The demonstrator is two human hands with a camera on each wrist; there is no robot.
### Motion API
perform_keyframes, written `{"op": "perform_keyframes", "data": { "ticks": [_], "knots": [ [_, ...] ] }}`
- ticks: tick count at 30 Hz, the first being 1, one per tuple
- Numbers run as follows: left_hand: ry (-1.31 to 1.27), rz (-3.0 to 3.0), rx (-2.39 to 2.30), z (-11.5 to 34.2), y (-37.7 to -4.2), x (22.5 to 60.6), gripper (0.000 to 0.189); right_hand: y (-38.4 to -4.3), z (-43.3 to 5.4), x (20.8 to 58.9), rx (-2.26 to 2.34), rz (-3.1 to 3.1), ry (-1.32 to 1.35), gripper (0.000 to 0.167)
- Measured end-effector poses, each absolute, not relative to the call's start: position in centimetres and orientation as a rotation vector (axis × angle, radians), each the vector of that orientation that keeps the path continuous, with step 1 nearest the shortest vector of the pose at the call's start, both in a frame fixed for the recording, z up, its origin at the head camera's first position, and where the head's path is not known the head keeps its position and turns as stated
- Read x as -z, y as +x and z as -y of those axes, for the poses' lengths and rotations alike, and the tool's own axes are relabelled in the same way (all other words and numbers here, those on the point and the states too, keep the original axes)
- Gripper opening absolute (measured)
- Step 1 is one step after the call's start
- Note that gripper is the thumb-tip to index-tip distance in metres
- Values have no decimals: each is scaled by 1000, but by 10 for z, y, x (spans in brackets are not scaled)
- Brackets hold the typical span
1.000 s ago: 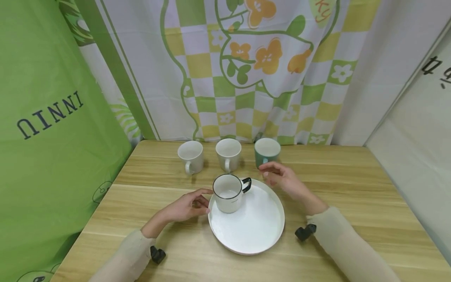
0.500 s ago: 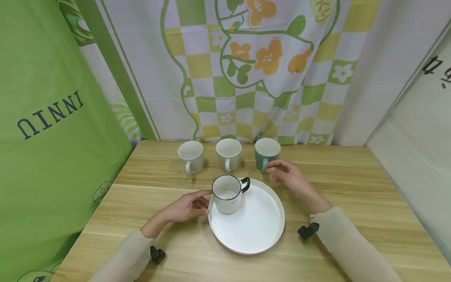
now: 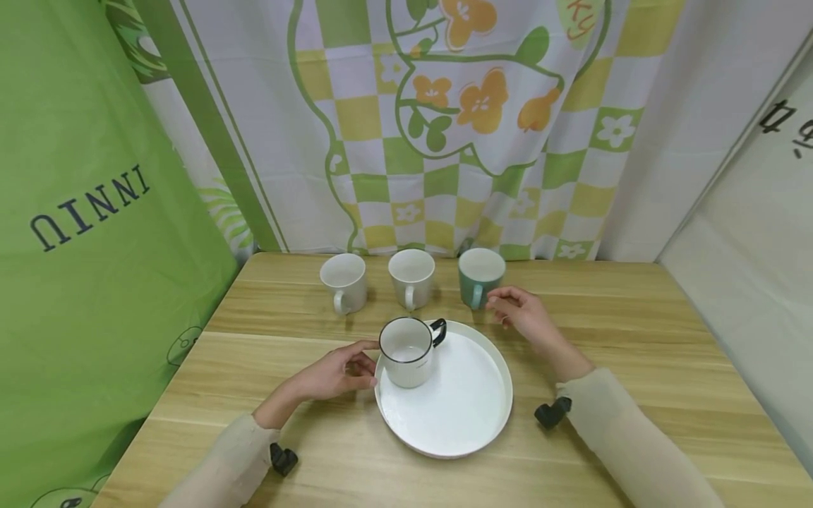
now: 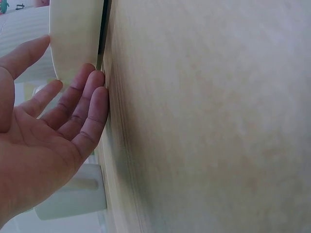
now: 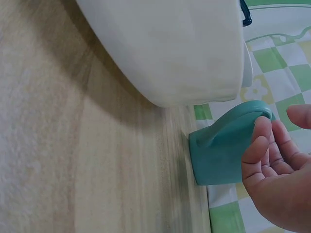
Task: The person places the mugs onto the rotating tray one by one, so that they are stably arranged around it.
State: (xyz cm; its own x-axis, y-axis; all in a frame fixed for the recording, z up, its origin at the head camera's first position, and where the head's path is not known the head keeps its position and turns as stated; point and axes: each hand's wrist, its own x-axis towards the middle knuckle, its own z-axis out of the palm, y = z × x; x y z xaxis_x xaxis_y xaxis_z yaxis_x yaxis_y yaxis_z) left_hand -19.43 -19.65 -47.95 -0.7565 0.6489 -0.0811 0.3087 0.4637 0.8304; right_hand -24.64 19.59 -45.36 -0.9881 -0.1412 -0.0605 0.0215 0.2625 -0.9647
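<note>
Left hand [image 3: 335,371] spread wide at white tray [image 3: 457,413], right hand [image 3: 526,319] loosely curved, thumb apart, beside teal mug [image 3: 480,282]

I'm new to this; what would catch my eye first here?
Probably the round white tray in the middle of the wooden table, with a black-rimmed mug standing on its left part. Next, the teal mug, rightmost of three at the back, the right hand close by its handle; the left hand is at the tray's left edge.
</note>
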Motion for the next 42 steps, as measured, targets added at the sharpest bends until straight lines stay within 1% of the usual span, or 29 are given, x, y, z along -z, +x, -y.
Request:
{"op": "perform_keyframes", "data": {
  "ticks": [8, 16, 24, 30, 42],
  "knots": [
    [818, -2316, -1227, 198, -195, 481, 60, -253, -191, 456, 1763, -2398, -38, 34],
    [808, -2301, -1246, 197, -194, 480, 61, -258, -185, 456, 1692, -2431, -85, 36],
    [798, -2284, -1278, 197, -193, 482, 59, -260, -179, 457, 1670, -2461, -76, 32],
    [788, -2292, -1269, 197, -193, 483, 60, -261, -178, 459, 1646, -2492, -103, 28],
    [810, -2278, -1292, 198, -193, 484, 60, -260, -187, 459, 1672, -2460, -90, 31]
  ]
}}
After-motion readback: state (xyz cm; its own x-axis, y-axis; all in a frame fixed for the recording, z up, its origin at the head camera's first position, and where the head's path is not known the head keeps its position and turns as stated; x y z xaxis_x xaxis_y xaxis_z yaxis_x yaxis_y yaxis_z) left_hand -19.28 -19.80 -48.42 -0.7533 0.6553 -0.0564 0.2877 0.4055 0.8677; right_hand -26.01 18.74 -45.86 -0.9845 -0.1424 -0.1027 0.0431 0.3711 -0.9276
